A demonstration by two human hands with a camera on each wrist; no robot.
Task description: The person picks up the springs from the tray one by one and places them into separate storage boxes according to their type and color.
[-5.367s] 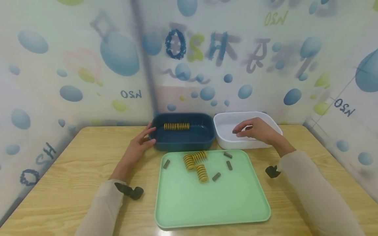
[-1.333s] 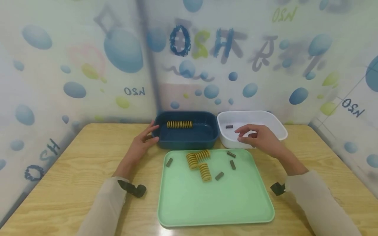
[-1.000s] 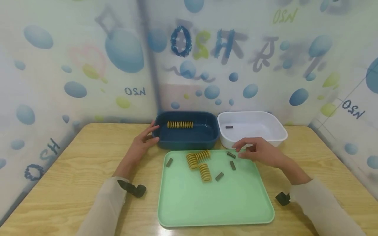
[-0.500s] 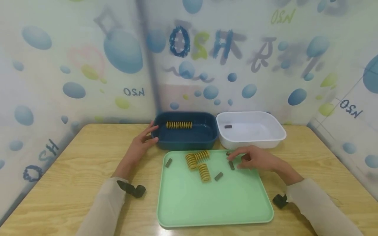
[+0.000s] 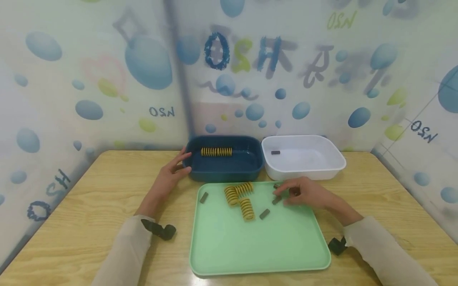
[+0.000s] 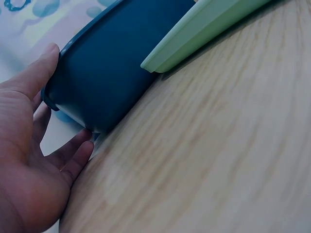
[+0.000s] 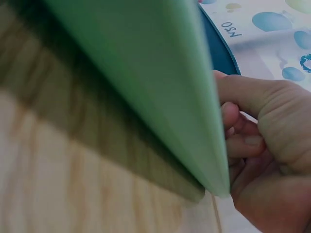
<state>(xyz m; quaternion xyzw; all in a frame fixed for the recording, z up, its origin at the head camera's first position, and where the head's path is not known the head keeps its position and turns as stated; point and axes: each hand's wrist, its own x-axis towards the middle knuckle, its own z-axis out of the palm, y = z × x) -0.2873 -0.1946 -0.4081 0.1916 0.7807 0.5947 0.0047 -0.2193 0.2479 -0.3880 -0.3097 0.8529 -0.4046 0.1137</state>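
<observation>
My left hand (image 5: 170, 171) rests at the left end of a dark blue bin (image 5: 225, 176), fingers spread and fairly straight, touching its rim and end wall. Two yellow coil springs (image 5: 216, 152) lie end to end inside. Over a green tray (image 5: 264, 246), my right hand (image 5: 307, 194) pinches a small dark spring (image 5: 276, 200) between index finger and thumb; the right wrist view hides it behind the tray's edge. Another small dark spring (image 5: 276, 186) is partly covered by the index finger. Several yellow springs (image 5: 247, 209) lie together on the tray.
A white bin (image 5: 304, 175) stands right of the blue one, with one small dark spring (image 5: 275, 152) inside. More small dark springs lie on the tray, one in the middle (image 5: 264, 213) and another at left (image 5: 204, 197). A patterned curtain (image 5: 143, 79) hangs behind the wooden table (image 5: 107, 190).
Earlier my right hand let a small dark spring go in the white bin. It then moved down to the tray, where another small spring has turned at its fingertips. My left hand stays put.
</observation>
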